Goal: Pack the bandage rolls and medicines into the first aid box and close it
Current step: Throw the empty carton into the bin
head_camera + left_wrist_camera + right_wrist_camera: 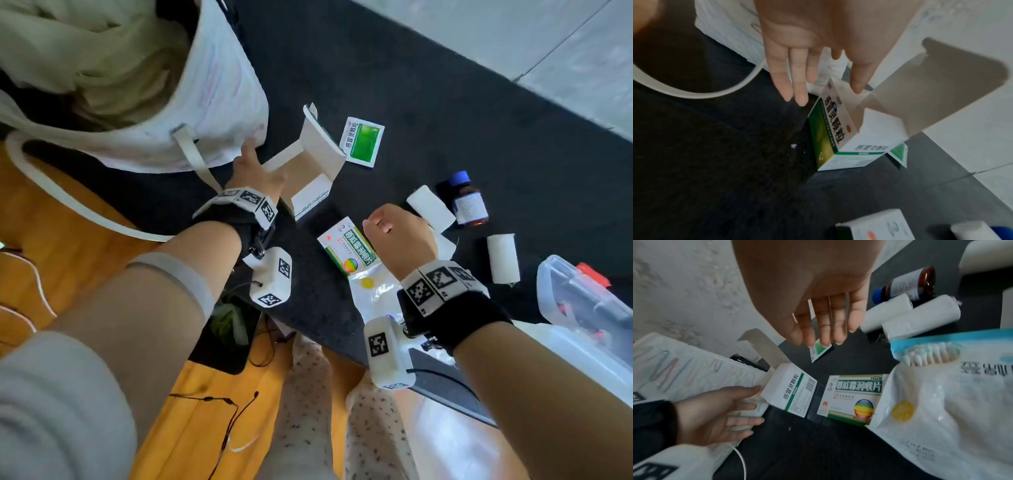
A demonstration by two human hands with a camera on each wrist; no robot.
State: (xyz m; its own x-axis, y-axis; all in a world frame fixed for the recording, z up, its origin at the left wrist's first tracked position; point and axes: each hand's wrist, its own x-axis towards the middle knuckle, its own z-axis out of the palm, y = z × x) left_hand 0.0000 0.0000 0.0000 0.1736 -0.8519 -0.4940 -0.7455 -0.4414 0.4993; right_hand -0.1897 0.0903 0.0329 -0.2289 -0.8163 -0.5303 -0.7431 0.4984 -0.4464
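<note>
An open white-and-green medicine carton [308,161] [838,129] [793,389] stands on the dark mat. My left hand [255,164] [828,91] [725,407] is at its side with straight fingers, the thumb by the open flap. Over a green lozenge box [346,250] [853,395] hovers my right hand [394,233] [824,331], fingers hanging and holding nothing. Beyond lie a green sachet [361,142] [820,352], two white bandage rolls [430,207] [503,258] [885,313] and a blue-capped brown bottle [467,202] [908,283]. The clear first aid box [579,301] lies at the right.
A white tote bag [212,102] full of cloth presses against the carton's left side. A bag of cotton swabs [373,294] [941,394] lies under my right wrist. The dark mat [411,85] ends at a wooden floor with cables and a dark screen [233,329].
</note>
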